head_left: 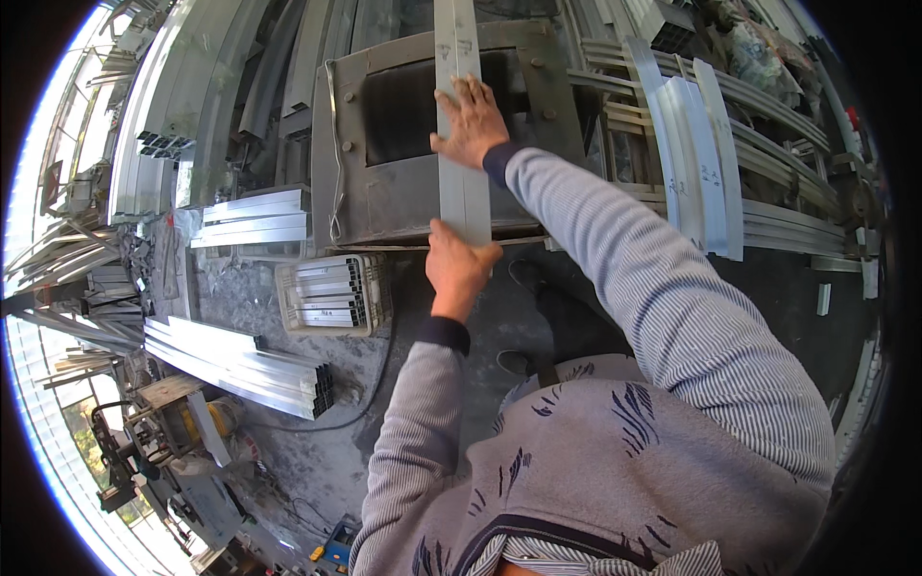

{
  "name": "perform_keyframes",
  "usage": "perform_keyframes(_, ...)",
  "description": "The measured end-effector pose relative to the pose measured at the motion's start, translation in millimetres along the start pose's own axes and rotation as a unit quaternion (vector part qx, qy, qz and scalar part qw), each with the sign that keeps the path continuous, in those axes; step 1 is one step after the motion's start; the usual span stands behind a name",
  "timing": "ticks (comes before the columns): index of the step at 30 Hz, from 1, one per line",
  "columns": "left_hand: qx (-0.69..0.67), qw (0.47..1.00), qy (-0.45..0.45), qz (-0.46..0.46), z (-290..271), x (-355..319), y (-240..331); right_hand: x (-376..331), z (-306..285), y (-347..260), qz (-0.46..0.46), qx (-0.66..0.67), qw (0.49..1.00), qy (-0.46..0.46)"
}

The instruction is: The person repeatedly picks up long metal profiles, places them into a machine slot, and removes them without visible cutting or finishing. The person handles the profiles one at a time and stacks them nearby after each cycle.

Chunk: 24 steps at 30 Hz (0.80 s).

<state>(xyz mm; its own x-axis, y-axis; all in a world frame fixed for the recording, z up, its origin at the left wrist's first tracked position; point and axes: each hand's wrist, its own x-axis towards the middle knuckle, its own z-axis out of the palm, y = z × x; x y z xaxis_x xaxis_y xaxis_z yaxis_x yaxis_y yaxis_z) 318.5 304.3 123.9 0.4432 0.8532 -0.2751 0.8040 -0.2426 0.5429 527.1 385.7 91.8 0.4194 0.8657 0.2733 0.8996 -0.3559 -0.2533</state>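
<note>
A long pale metal profile (465,206) with a lengthwise line down its middle lies across a dark, worn metal machine table (403,206) and runs away from me past the top edge. My left hand (459,269) is closed on its near end, the thumb at the right side; the fingertips underneath are hidden. Farther along, my right hand (473,123) rests on top of the profile with fingers stretched forward and thumb apart. Beneath the profile, the table has a dark rectangular opening (399,115). Handwritten marks show on the profile beyond my right hand.
A plastic crate (382,288) of short cut profiles stands on the floor left of the table. Silvery profiles (240,370) lie stacked nearby. Racks of long profiles (206,91) flank the table, with upright pieces (687,163) at the right. A cable (370,408) crosses the floor.
</note>
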Motion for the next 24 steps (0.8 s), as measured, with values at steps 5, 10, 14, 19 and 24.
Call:
perform_keyframes(5, -0.002, 0.999, -0.015, -0.041, 27, -83, -55, -98, -6, -42, -0.008, 0.019, 0.999, -0.031)
perform_keyframes(10, 0.009, 0.998, -0.022, -0.062, 40, -143, -92, -161, -12, -69, -0.003, 0.022, 0.997, -0.069)
perform_keyframes(14, 0.016, 0.998, -0.021, -0.056, 39, -175, -110, -192, -14, -87, -0.003, 0.027, 0.997, -0.067)
perform_keyframes(19, 0.029, 0.998, -0.024, -0.047, 32, -215, -135, -230, -18, -111, 0.003, 0.035, 0.996, -0.079)
perform_keyframes(24, 0.034, 0.999, -0.003, -0.038, 26, -253, -159, -268, -18, -137, 0.005, 0.045, 0.996, -0.076)
